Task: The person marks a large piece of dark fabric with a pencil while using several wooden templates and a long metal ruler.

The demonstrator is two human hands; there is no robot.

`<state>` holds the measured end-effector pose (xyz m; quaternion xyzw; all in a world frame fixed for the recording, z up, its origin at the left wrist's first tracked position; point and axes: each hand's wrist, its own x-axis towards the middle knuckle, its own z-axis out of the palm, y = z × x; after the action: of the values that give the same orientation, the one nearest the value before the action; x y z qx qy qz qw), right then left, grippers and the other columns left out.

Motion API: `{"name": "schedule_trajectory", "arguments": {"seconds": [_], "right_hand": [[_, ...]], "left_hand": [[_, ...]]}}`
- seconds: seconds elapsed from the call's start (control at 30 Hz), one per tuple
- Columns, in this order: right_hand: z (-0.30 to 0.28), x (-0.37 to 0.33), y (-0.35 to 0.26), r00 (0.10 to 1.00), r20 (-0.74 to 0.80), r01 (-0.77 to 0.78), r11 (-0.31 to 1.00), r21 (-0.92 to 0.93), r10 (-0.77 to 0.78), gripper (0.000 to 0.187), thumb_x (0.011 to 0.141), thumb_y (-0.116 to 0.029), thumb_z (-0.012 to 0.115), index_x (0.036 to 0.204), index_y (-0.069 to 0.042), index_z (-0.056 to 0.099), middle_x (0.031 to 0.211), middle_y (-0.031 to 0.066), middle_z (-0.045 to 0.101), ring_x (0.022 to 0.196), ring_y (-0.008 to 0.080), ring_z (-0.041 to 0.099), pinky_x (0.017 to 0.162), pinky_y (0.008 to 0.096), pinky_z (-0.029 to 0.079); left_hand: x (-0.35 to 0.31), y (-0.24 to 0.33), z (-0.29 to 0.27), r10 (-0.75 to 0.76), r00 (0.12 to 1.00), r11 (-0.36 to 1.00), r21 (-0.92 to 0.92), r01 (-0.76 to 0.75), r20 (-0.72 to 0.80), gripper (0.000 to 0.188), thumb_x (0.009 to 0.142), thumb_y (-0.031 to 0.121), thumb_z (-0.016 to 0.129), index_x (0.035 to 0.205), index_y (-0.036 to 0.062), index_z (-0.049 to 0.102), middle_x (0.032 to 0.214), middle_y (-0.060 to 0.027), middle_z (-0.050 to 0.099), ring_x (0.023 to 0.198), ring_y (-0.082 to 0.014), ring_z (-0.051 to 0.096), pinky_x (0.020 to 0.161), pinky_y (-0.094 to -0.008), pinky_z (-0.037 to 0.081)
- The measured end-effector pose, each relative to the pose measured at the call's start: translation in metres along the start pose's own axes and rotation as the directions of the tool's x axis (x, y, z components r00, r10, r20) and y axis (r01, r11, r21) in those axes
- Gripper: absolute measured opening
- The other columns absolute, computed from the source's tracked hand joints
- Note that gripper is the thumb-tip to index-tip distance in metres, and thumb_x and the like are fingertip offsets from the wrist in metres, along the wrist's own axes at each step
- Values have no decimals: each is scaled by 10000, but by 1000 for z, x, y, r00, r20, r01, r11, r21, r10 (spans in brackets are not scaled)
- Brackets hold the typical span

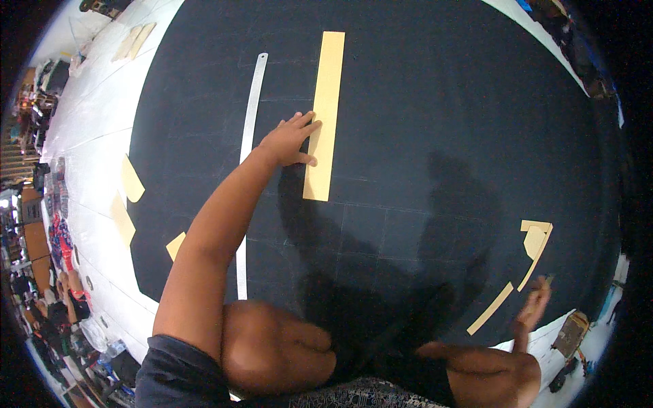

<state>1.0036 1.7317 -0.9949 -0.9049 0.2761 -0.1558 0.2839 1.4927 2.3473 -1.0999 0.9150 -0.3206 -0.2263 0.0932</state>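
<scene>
My left hand [291,141] is open, fingers spread, its tips resting on the left edge of a long pale yellow strip [328,102], which looks like a card pattern piece. Under the strip lies black cloth [422,95] marked with faint chalk lines. A metal ruler [249,126] runs lengthwise on the cloth, passing behind my left forearm. At the lower right, my right hand [534,306] is raised and blurred. Its fingers are drawn together around something small that I cannot make out. Close by are a narrow yellow strip [490,309] and an angled group of yellow pieces [537,241].
More yellow pattern pieces [132,180] lie along the cloth's left edge, one partly behind my left arm. White floor [88,163] borders the cloth. Farther left are clutter and another person's arm [68,299]. A brownish block-like object [570,333] sits at the lower right.
</scene>
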Motion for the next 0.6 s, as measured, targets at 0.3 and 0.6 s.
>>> {"name": "schedule_trajectory", "arguments": {"seconds": [0.3, 0.6], "right_hand": [[-158, 92, -182, 932, -82, 304, 884, -356, -354, 561, 1087, -438, 411, 1453, -22, 498, 1502, 159, 524, 1201, 256, 583, 1036, 399, 438], [-186, 48, -243, 744, 137, -595, 742, -309, 654, 673, 1019, -523, 485, 1484, -37, 467, 1338, 162, 615, 1030, 239, 609, 876, 354, 463]], "left_hand": [[-6, -3, 1, 17, 1000, 1000, -14, -17, -15, 1056, 697, 418, 919, 1569, 137, 393, 1675, -161, 269, 1544, -406, 253, 1216, -613, 297], [-5, 3, -1, -6, 1000, 999, -39, 6, 6, 1069, 695, 427, 919, 1574, 134, 386, 1681, -158, 260, 1552, -387, 243, 1233, -588, 280]]}}
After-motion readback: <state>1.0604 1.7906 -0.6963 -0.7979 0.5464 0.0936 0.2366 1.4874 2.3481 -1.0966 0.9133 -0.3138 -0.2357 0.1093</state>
